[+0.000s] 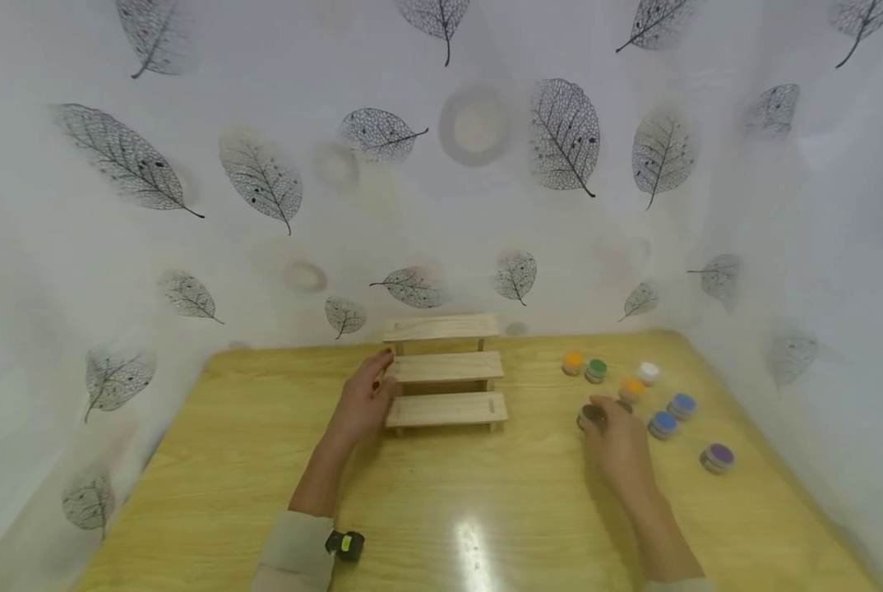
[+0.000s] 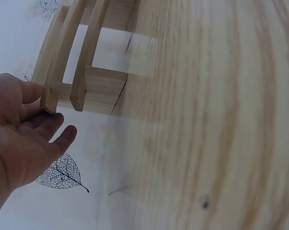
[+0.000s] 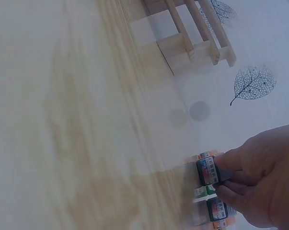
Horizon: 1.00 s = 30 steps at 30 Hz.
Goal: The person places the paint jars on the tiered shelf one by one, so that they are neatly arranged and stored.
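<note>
The wooden three-tier stand (image 1: pixel 447 367) sits upright at 12 o'clock on the yellow wood-grained surface (image 1: pixel 412 510), near its far edge. The left hand (image 1: pixel 358 401) is at the stand's 9 o'clock end, its thumb and fingers gripping the tip of the middle board. The right hand (image 1: pixel 622 448), between 3 and 4 o'clock from the stand and well apart from it, pinches a black-lidded jar (image 1: pixel 589 418) between thumb and fingertips; whether that jar touches the surface is hard to tell from these angles.

Around the pinched jar, a green-lidded jar (image 1: pixel 596 370) stands at 12 o'clock, with an orange-lidded jar (image 1: pixel 573 363) just beside it towards 11. A second orange-lidded jar (image 1: pixel 631 389) and a white-lidded jar (image 1: pixel 648 373) are at 2 o'clock, two blue-lidded jars (image 1: pixel 663 424) at 3, and a purple-lidded jar (image 1: pixel 718 457) farther out, between 3 and 4. Another dark-lidded jar (image 3: pixel 217 209) is near the right hand, partly hidden by it in the head view. Behind everything hangs a white leaf-printed sheet (image 1: pixel 419 222)
</note>
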Each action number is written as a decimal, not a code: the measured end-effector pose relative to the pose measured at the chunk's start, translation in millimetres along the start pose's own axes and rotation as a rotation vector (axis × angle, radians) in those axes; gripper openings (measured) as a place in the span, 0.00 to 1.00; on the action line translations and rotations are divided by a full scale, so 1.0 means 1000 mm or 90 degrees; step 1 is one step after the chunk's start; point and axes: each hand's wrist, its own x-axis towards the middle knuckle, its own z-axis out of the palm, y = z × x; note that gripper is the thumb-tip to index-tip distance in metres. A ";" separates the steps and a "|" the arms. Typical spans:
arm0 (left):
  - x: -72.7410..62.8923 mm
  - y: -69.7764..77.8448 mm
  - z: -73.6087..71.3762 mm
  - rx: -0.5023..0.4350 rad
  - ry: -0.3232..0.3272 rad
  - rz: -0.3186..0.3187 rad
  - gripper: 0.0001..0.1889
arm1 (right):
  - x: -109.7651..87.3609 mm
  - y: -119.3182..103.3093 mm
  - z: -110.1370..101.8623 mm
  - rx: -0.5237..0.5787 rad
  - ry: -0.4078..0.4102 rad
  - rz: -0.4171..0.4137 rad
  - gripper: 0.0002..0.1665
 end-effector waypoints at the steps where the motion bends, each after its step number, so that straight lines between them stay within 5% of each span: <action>1: 0.000 -0.001 -0.001 -0.006 0.003 -0.004 0.26 | 0.001 0.000 0.001 0.001 0.001 0.001 0.25; 10: -0.001 -0.007 -0.001 -0.040 0.013 -0.013 0.26 | 0.003 -0.011 0.006 -0.002 -0.024 0.007 0.25; 19: -0.003 -0.007 -0.001 -0.072 0.021 -0.030 0.25 | 0.008 -0.057 0.011 0.030 -0.051 -0.052 0.26; 30: 0.002 -0.007 -0.001 -0.060 0.033 -0.016 0.25 | 0.041 -0.110 0.030 0.066 -0.075 -0.127 0.25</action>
